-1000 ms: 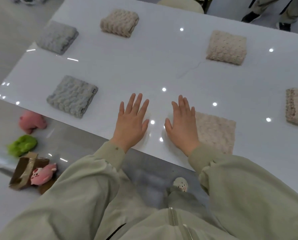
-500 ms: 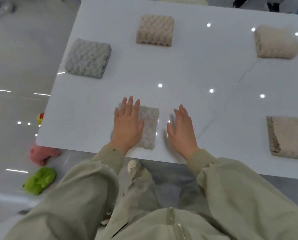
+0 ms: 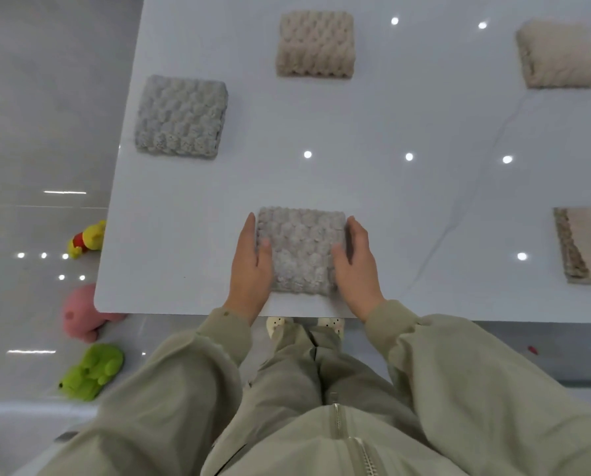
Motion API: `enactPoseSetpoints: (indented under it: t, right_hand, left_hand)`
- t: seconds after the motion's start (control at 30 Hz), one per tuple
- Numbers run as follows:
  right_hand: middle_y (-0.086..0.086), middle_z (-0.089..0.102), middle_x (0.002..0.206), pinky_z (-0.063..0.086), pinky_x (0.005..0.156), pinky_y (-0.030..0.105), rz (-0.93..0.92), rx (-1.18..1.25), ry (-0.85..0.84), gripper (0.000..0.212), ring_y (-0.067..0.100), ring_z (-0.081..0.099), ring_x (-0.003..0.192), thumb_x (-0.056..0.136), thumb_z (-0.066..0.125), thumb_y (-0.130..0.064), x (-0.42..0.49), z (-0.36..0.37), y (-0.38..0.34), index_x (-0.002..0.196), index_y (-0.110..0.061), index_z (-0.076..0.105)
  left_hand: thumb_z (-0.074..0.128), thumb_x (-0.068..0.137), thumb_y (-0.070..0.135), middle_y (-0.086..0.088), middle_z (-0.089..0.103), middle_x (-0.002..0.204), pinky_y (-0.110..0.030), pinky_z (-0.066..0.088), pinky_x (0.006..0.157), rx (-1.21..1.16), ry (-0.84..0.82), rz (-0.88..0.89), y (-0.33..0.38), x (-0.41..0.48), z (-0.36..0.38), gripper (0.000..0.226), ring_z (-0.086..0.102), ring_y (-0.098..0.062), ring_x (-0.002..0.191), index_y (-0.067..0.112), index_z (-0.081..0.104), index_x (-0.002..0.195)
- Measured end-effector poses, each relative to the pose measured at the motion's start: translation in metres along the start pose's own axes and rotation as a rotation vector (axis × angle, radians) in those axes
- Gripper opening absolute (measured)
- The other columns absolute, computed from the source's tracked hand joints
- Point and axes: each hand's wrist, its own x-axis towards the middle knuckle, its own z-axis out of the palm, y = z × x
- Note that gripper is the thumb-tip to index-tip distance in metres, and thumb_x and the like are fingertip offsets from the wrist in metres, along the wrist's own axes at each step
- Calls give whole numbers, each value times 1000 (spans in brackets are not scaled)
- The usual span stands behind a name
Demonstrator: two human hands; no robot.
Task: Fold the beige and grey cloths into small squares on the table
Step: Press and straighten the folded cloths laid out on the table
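Observation:
A folded grey cloth [image 3: 302,249] lies as a small square near the table's front edge. My left hand [image 3: 251,266] presses against its left side and my right hand [image 3: 355,264] against its right side, thumbs resting on top. A second folded grey cloth [image 3: 181,116] lies at the back left. A folded beige cloth [image 3: 316,42] sits at the back middle, another beige one [image 3: 558,55] at the back right. A flatter beige cloth [image 3: 585,245] lies at the right edge of the view, partly cut off.
The white table [image 3: 407,207] ends at its front edge just before my body and at its left edge near the far grey cloth. On the floor to the left lie a yellow plush toy [image 3: 88,237], a pink one [image 3: 81,312] and a green one [image 3: 91,371].
The view has shifted left along the table. My hands went from lying flat on the table to clasping the near grey cloth from both sides.

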Motion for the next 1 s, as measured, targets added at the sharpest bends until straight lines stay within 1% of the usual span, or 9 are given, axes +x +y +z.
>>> enactPoseSetpoints:
  t: [0.13, 0.27, 0.4, 0.5, 0.57, 0.63, 0.73, 0.8, 1.0]
  right_hand:
    - [-4, 38, 146, 35, 111, 33, -2, 42, 48, 55, 10, 40, 129, 98, 43, -19, 3, 6, -1, 148, -20, 22]
    - [-5, 39, 144, 33, 107, 23, -16, 62, 77, 52, 4, 40, 123, 98, 44, -16, 10, 3, -6, 146, -18, 25]
    - [-7, 42, 137, 37, 102, 22, -23, 88, 72, 51, 6, 44, 119, 97, 44, -16, 17, -2, -9, 145, -18, 26]
    - [-9, 37, 140, 30, 106, 20, -15, 133, 84, 52, 3, 37, 126, 97, 43, -13, 21, -9, -5, 146, -15, 25]
    - [-3, 31, 150, 25, 114, 25, -6, 159, 107, 53, 6, 31, 135, 98, 44, -13, 23, -12, -2, 147, -13, 24]
    - [-3, 31, 150, 25, 114, 26, -2, 176, 108, 52, 8, 30, 137, 98, 44, -13, 24, -12, -2, 146, -12, 24]
    - [-9, 39, 135, 32, 104, 19, -30, 145, 84, 50, 4, 39, 123, 97, 44, -12, 22, -5, -7, 145, -12, 27]
    - [-6, 42, 134, 35, 102, 20, -44, 126, 78, 49, 6, 43, 119, 97, 45, -12, 22, -3, -10, 144, -13, 29]
    - [-1, 31, 151, 25, 113, 23, -8, 182, 110, 53, 5, 31, 135, 98, 44, -13, 27, -12, -4, 147, -13, 25]
  left_hand:
    - [35, 102, 20, 4, 27, 152, -18, 20, 111, -55, 4, 2, 6, 1, 13, 51, 25, -4, 137, 15, 19, 149]
    - [36, 101, 20, 2, 26, 153, -23, 20, 115, -58, -16, 26, 14, 6, 23, 52, 24, -7, 139, 15, 18, 149]
    - [38, 101, 21, 1, 26, 154, -22, 21, 114, -57, -35, 46, 17, 10, 24, 53, 25, -8, 140, 14, 18, 150]
    - [38, 101, 19, 1, 25, 154, -14, 20, 111, -75, -39, 40, 17, 11, 18, 53, 24, -7, 140, 13, 18, 150]
    - [36, 102, 19, 3, 21, 156, -18, 18, 114, -104, -38, 16, 16, 13, 13, 53, 21, -6, 141, 14, 16, 150]
    - [35, 102, 20, 2, 20, 157, -22, 18, 116, -126, -50, -3, 17, 14, 12, 52, 20, -7, 142, 15, 15, 151]
    - [36, 102, 21, 1, 24, 155, -19, 20, 113, -111, -72, 11, 22, 14, 18, 52, 23, -9, 141, 13, 17, 150]
    - [36, 102, 21, 1, 24, 155, -22, 20, 115, -94, -78, 25, 24, 15, 22, 52, 23, -10, 141, 13, 18, 150]
    - [35, 102, 19, 2, 22, 156, 6, 19, 95, -142, -66, -12, 21, 23, 15, 52, 22, -7, 141, 14, 17, 150]
